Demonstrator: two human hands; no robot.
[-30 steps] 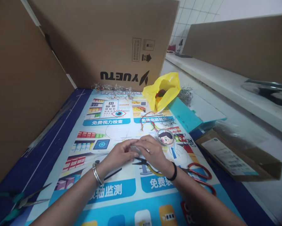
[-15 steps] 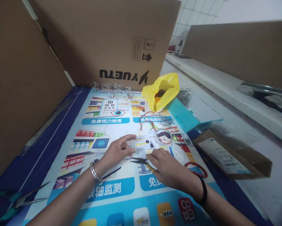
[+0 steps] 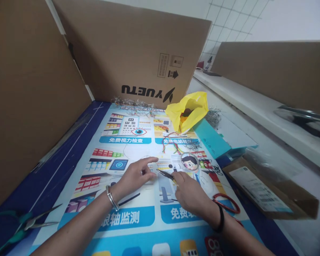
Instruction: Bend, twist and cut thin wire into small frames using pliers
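My right hand [image 3: 190,190] is wrapped round a pair of needle-nose pliers [image 3: 166,175] with yellow on the handles. The dark jaws point left, and their tip is close to my left thumb. My left hand [image 3: 137,174] is over the printed sheet, its index finger stretched out and its thumb apart from it; the other fingers curl under. I can make out no object between them, though a very thin wire might not show. Just beyond the pliers lies a round clear-edged disc [image 3: 189,161]. Red, green and yellow cords [image 3: 173,142] lie farther back.
Scissors [image 3: 29,224] lie at the lower left, blades apart. A red ring-shaped loop [image 3: 226,203] is near my right wrist. At the back stand a yellow bag [image 3: 186,110], a teal box [image 3: 209,138] and tangled silver wire [image 3: 134,102]. Cardboard panels [image 3: 138,53] wall the table; a brown package [image 3: 261,188] lies right.
My right hand has lifted the pliers and turned their jaws up-left, nearer my left thumb. The left thumb and index finger keep much the same pose. The camera view has shifted slightly.
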